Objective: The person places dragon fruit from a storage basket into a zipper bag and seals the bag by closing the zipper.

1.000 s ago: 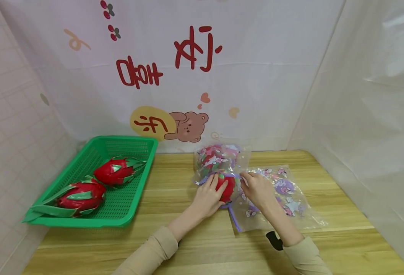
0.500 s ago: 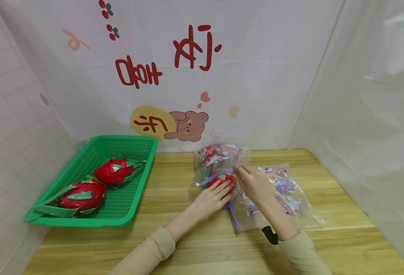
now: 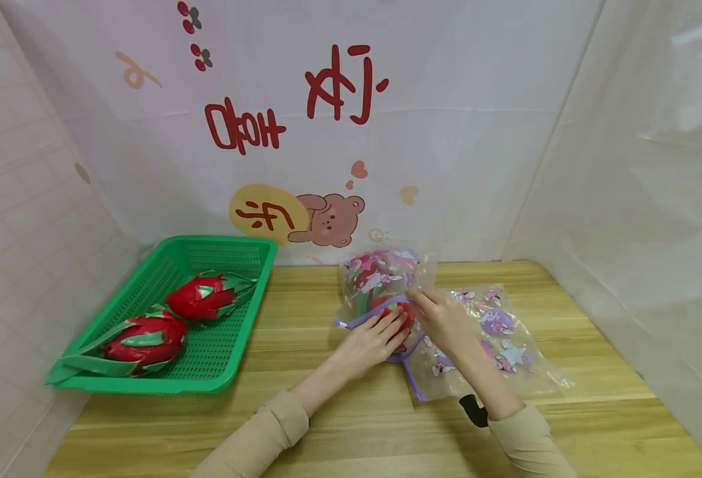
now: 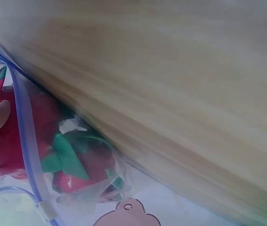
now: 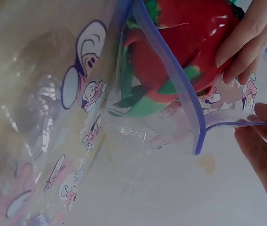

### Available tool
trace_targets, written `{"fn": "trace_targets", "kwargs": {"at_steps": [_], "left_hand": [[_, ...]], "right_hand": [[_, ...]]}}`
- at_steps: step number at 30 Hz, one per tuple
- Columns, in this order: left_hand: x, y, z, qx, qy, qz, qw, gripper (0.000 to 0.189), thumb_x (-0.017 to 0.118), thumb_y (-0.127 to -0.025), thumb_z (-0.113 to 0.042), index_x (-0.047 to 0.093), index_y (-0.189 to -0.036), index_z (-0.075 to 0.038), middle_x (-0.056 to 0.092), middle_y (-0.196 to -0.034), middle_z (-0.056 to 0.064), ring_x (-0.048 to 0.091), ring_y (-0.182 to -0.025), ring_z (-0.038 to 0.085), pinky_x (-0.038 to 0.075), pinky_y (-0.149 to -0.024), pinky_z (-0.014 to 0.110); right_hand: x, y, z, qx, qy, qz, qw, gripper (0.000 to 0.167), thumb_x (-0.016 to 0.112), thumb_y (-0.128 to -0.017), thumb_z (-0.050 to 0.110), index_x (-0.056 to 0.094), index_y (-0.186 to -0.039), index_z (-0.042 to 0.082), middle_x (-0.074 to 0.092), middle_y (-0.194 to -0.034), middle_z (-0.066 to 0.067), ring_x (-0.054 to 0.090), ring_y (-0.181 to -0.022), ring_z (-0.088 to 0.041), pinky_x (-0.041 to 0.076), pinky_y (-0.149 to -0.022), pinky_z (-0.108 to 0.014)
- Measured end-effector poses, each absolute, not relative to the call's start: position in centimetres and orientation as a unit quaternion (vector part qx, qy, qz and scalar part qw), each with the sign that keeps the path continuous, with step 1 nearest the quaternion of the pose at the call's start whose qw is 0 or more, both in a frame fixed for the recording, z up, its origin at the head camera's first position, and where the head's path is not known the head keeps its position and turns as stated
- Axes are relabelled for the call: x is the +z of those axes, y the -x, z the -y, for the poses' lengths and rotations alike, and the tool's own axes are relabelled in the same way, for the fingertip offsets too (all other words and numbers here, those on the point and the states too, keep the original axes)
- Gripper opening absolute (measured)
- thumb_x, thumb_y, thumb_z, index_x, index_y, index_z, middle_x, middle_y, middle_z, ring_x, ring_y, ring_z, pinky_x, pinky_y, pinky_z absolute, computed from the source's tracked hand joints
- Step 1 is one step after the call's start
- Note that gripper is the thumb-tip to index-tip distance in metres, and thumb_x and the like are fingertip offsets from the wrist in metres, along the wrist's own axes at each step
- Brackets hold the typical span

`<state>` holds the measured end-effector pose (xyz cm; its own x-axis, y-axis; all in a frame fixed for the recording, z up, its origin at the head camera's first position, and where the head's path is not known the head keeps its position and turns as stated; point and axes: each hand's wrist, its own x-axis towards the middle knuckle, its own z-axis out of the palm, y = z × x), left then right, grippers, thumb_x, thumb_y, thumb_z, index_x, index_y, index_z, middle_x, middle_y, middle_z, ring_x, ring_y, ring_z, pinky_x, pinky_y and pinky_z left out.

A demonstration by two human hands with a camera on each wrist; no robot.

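A clear printed zip bag [image 3: 425, 264] with a purple zip edge lies at the back of the table. Deep inside it is one red dragon fruit [image 4: 89, 165]. At its mouth a second dragon fruit [image 5: 185, 42] sits partly in, the zip edge crossing it. My left hand [image 3: 365, 345] presses on this fruit with extended fingers, their tips on its red skin. My right hand [image 3: 446, 322] pinches the bag's purple edge between thumb and fingers, holding the mouth apart. A white slider [image 4: 45, 210] shows at one end of the zip.
Left on the wooden table [image 3: 303, 425], a green basket [image 3: 225, 382] holds two dragon fruits [image 3: 201, 297]. Another printed zip bag [image 3: 532, 382] lies flat under my right forearm. A black patch [image 3: 474, 411] shows beside that forearm. A printed sheet [image 3: 464, 166] hangs behind.
My left hand has shifted from gripping the near dragon fruit to pressing it, and the fruit has gone further into the bag. My right hand moved slightly left, drawing the edge over it.
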<state>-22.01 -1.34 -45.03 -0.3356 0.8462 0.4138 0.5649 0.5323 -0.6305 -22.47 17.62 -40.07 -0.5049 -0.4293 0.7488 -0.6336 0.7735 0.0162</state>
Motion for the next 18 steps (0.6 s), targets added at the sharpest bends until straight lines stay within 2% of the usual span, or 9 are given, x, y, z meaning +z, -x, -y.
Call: {"fn": "trace_targets", "kwargs": {"at_steps": [9, 14, 18], "left_hand": [[-45.0, 22.4, -0.2, 0.22, 0.424, 0.796, 0.371, 0.041, 0.053, -0.094, -0.029, 0.054, -0.135, -0.026, 0.05, -0.143, -0.002, 0.042, -0.137, 0.013, 0.046, -0.094, 0.023], [-45.0, 22.5, -0.3, 0.235, 0.424, 0.801, 0.351, 0.045, 0.054, -0.094, -0.027, 0.05, -0.138, -0.025, 0.046, -0.147, -0.002, 0.039, -0.139, 0.014, 0.045, -0.096, 0.022], [-45.0, 22.4, 0.0, 0.225, 0.433, 0.791, 0.369, 0.041, 0.051, -0.094, -0.026, 0.053, -0.135, -0.025, 0.05, -0.143, -0.004, 0.043, -0.136, 0.014, 0.045, -0.1, 0.025]], "right_hand": [[-39.7, 22.2, -17.4, 0.154, -0.296, 0.865, 0.375, 0.028, 0.075, -0.074, -0.004, 0.07, -0.102, -0.001, 0.073, -0.089, -0.015, 0.071, -0.077, -0.03, 0.058, -0.066, -0.035], [-39.6, 22.2, -17.4, 0.149, -0.298, 0.862, 0.382, 0.028, 0.075, -0.073, -0.004, 0.07, -0.101, -0.002, 0.073, -0.087, -0.015, 0.071, -0.075, -0.029, 0.058, -0.065, -0.034], [-39.4, 22.3, -17.5, 0.147, -0.306, 0.855, 0.391, 0.025, 0.075, -0.075, -0.002, 0.072, -0.099, -0.001, 0.073, -0.086, -0.014, 0.071, -0.072, -0.027, 0.058, -0.062, -0.031]]}}
